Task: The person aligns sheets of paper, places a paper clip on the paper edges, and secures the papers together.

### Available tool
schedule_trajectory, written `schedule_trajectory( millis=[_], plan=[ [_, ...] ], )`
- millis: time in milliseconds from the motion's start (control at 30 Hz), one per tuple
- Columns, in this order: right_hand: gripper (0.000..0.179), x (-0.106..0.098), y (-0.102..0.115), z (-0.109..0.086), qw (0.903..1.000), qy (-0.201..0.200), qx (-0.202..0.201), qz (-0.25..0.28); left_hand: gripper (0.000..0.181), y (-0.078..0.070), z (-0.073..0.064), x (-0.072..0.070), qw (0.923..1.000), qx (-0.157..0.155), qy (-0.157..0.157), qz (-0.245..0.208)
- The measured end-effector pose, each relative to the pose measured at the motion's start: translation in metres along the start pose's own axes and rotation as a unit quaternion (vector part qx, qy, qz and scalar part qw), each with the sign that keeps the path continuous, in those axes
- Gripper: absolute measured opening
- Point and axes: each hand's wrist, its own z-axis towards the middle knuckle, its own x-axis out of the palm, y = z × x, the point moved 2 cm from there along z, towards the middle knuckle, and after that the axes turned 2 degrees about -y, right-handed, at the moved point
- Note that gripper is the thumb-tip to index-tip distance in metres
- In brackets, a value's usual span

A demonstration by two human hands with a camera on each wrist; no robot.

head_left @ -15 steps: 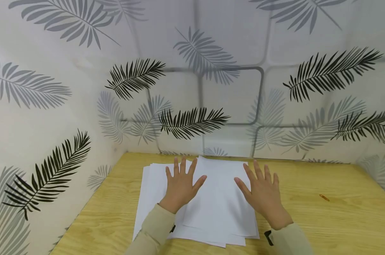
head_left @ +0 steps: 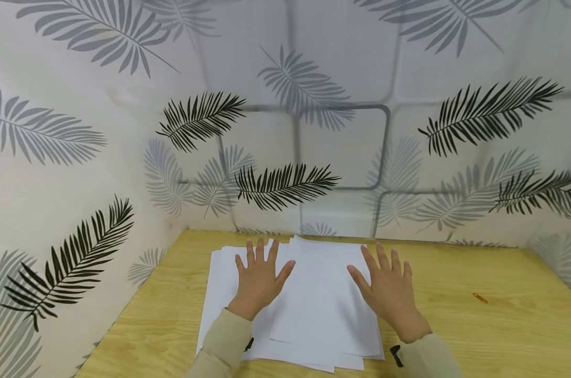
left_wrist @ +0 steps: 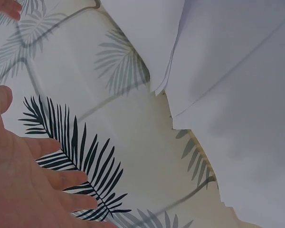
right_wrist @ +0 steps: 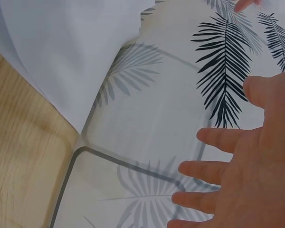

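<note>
A loose pile of white paper sheets (head_left: 323,299) lies unevenly stacked on the wooden table, edges sticking out at different angles. Over its left part my left hand (head_left: 257,281) hovers palm down, fingers straight and spread. My right hand (head_left: 389,289) is held likewise above the right edge of the pile. In the left wrist view the left hand (left_wrist: 33,185) is apart from the sheets (left_wrist: 232,95). The right wrist view also shows a gap between the right hand (right_wrist: 242,166) and the paper (right_wrist: 66,52). Neither hand holds anything.
An orange paper clip (head_left: 480,297) lies on the wooden table (head_left: 455,325) to the right of the pile. Behind the table and on the left stand walls (head_left: 342,152) covered with a leaf pattern.
My left hand has shifted slightly to the left, away from the right hand. The right hand keeps nearly the same place over the paper. The head view has tilted up a little.
</note>
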Motion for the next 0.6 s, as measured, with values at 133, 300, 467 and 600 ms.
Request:
schedule_trajectory(
  millis=[133,300,467,600],
  plan=[
    [0.065,0.002,-0.001,0.000,1.0000,0.000,0.003,0.003,0.068,0.007,0.000,-0.003,0.9999,-0.014,-0.006,-0.006],
    [0.065,0.003,-0.002,0.001,0.9999,-0.001,0.008,0.010,0.067,0.013,-0.001,-0.005,0.9994,-0.029,-0.007,-0.018],
    [0.066,0.003,-0.004,0.001,0.9999,0.000,0.010,0.011,0.068,0.020,-0.002,-0.006,0.9987,-0.042,-0.007,-0.026],
    [0.066,0.005,-0.005,0.001,0.9999,0.000,0.011,0.007,0.069,0.027,-0.003,-0.005,0.9981,-0.056,-0.004,-0.027]
  ],
)
